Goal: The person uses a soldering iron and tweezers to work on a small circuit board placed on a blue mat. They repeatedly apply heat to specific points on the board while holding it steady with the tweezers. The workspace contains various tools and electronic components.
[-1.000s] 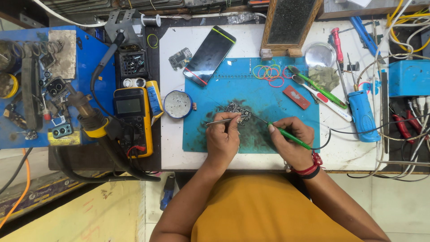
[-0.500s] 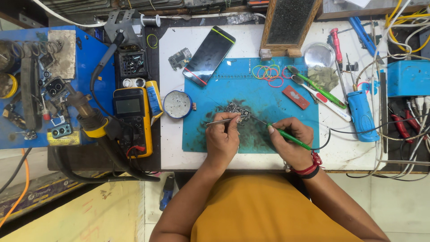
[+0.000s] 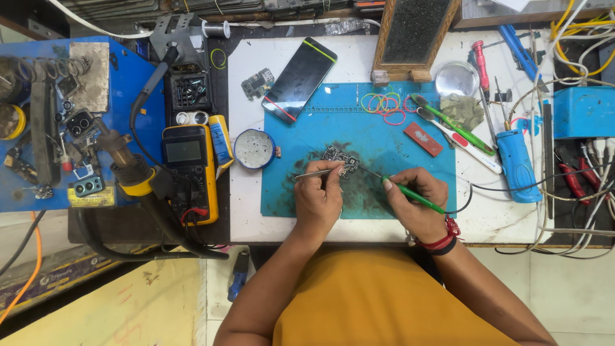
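Midway, seemingly: small circuit board (image 3: 340, 156) lies on the blue mat (image 3: 384, 138), soot-dark around it. Left hand (image 3: 318, 195) fingers pinch metal tweezers (image 3: 312, 173) toward it; right hand (image 3: 416, 200) fingers grip a green-handled iron (image 3: 410, 191), tip near the board. Work unfinished; phone (image 3: 299, 79) lies apart

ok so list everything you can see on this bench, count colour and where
circuit board: 1, dark, middle of mat
mat: 1, blue, bench centre
tweezers: 1, silver, left hand
soldering iron: 1, green, right hand
phone: 1, black, above mat
round tin: 1, blue-rimmed, left of mat
multimeter: 1, yellow, far left
rubber bands: several, mixed, mat top
left hand: 1, by board
right hand: 1, by board
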